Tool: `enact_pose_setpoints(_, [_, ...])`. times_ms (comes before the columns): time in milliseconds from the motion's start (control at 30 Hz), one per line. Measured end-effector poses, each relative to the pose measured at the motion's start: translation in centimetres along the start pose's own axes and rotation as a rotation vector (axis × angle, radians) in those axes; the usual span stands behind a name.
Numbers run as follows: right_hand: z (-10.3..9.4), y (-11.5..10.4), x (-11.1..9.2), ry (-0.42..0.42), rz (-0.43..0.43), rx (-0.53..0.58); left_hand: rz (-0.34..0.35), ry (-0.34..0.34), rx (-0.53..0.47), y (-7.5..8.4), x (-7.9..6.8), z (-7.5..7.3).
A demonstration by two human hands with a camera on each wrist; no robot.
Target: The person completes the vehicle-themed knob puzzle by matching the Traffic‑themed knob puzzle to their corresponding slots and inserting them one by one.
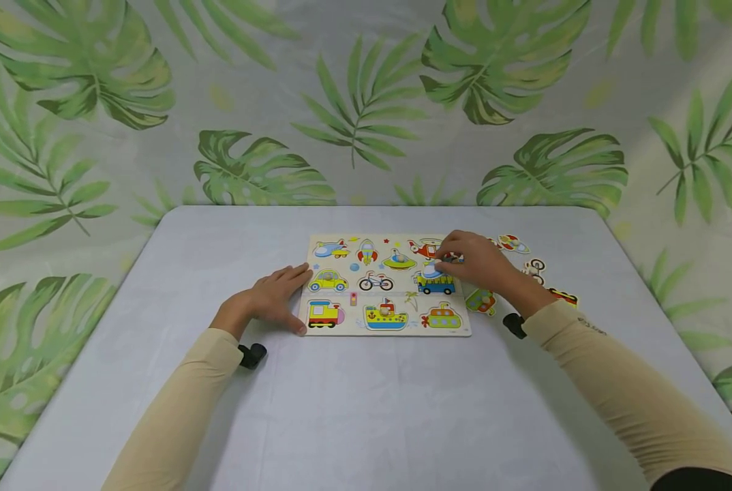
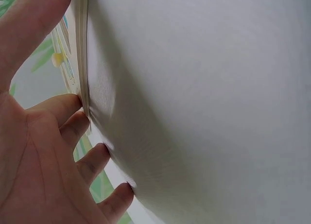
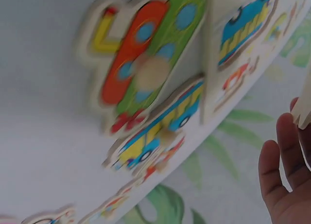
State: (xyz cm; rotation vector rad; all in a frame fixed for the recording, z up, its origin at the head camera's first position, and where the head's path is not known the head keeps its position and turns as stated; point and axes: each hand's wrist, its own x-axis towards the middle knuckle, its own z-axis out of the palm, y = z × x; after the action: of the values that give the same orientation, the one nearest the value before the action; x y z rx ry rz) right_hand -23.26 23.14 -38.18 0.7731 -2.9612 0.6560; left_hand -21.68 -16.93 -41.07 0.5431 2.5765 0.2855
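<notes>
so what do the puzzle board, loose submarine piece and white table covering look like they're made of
Puzzle board: probably matte plywood, as its pale edge shows layered lines. Submarine piece: likely wood with a smooth printed face, given its bare tan knob. Table covering: perhaps smooth fabric, faintly creased; plastic is possible.

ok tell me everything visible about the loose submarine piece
The submarine piece looks like painted wood: orange and green body, round blue windows, yellow periscope, red propeller, pale rim, round knob. It lies knob up and unheld on the white tabletop, just right of the puzzle board; whether they touch is unclear.
</notes>
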Motion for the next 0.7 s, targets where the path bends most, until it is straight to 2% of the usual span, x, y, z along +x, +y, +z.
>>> enact_pose_setpoints(200, [1.6, -1.5, 1.0, 0.041, -0.039, 0.032, -0.012, -0.007, 0.003, 0.1, 0.0, 0.0])
enact_pose_setpoints(367, [2.5, -2.3, 1.2, 0.039, -0.053, 0.062, -0.002, -0.002, 0.009, 0.1, 0.1, 0.2])
enact_pose_setpoints(700, [3.0, -2.5, 1.0, 0.020, 0.016, 0.066, -0.011, 0.001, 0.009, 0.0, 0.1, 0.1])
